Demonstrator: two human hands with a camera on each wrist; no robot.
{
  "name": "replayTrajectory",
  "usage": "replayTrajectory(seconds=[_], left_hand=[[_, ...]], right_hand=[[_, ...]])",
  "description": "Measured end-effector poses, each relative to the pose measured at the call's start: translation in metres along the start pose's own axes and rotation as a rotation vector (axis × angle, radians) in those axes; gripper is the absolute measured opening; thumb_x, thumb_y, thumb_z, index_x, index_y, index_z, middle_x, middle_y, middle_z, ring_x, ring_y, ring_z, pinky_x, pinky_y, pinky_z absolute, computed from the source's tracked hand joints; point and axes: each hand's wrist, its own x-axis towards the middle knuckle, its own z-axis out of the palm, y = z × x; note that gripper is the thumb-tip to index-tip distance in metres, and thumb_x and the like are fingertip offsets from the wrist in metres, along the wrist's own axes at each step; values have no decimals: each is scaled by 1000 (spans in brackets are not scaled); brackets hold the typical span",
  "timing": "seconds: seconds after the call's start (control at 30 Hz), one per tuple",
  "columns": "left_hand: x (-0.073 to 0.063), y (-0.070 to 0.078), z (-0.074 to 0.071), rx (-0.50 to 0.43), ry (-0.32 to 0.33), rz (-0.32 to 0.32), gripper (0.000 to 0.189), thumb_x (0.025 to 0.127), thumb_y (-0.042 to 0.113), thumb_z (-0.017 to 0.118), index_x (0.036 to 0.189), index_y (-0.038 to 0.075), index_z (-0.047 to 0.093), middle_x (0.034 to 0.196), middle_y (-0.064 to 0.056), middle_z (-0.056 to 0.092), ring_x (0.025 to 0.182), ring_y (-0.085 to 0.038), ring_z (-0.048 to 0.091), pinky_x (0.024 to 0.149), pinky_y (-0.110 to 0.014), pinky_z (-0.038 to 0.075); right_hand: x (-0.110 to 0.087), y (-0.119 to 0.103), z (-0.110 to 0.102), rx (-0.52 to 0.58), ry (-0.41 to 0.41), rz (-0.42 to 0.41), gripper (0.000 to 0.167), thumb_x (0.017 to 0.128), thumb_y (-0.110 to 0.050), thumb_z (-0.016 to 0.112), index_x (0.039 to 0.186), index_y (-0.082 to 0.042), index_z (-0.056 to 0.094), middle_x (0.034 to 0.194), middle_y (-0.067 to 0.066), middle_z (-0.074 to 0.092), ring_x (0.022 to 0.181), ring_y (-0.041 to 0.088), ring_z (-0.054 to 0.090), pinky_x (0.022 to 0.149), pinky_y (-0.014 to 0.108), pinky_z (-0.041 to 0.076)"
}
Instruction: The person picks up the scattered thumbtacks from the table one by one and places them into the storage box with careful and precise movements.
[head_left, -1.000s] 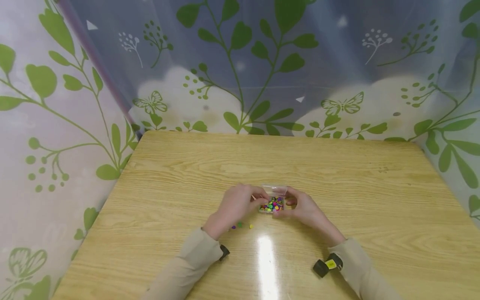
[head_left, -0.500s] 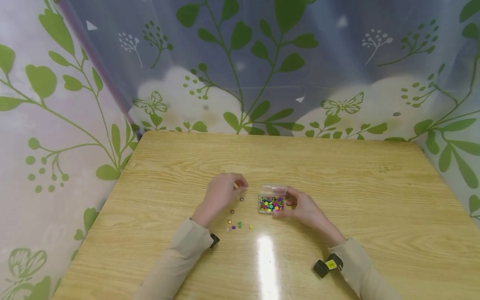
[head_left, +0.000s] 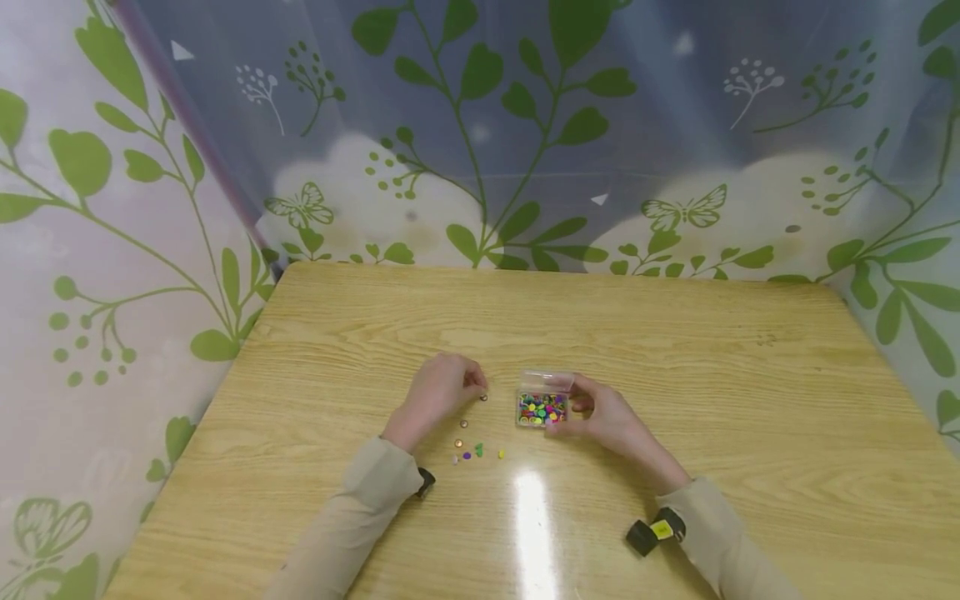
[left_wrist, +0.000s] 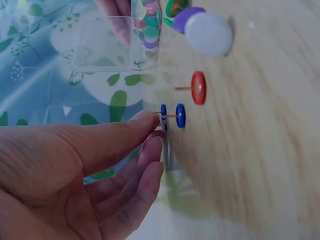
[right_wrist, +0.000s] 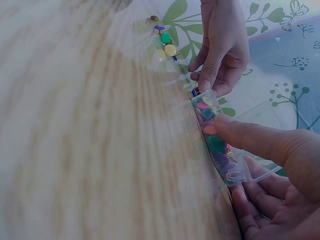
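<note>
My left hand (head_left: 437,396) is low over the table, left of the box; its thumb and fingertips pinch a small blue thumbtack (left_wrist: 163,109). Just beyond that, a second blue thumbtack (left_wrist: 180,116) sits on its head, pin up. A red thumbtack (left_wrist: 199,88) lies farther along the same line. With thumb and fingers, my right hand (head_left: 609,417) grips the right side of a small clear plastic box (head_left: 517,412), whose hinged lid (head_left: 547,381) stands open. Many-coloured thumbtacks (right_wrist: 216,144) fill the box.
Several loose thumbtacks lie nearer me, among them a purple one (head_left: 467,456), a green one (head_left: 479,450) and a yellow one (head_left: 501,454). The wooden table (head_left: 712,350) meets a leaf-patterned curtain (head_left: 480,208) at the back.
From the box, my left hand has drawn away leftward, uncovering the loose thumbtacks, then its fingertips have come down beside one of them. My right hand and the box stay in place.
</note>
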Motion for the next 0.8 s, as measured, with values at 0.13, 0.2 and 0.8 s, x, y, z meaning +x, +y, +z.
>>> replayTrajectory(seconds=[0.13,0.2,0.8], left_hand=[[-1,-2,0,-7,-5,10,9,91,19,77,82,15,76,77,2,70,66,-10,54,64,-26,46],[-1,-4,0,-8,-3,16,10,92,21,76,84,15,77,80,1,73,65,-10,54,64,-25,46],[0,-3,2,-24,78,27,5,93,15,73,88,14,72,84,1,73,70,-11,65,61,-24,51]], right_hand=[[0,0,0,-8,-2,-2,72,74,-28,91,138,-16,61,129,16,62,107,29,59,92,41,51],[0,0,1,-4,-1,1,72,74,-28,92,138,-17,61,129,15,62,107,29,59,93,41,51],[-1,-4,-1,14,-18,5,72,75,-27,91,139,-14,60,129,15,62,107,27,58,87,36,49]])
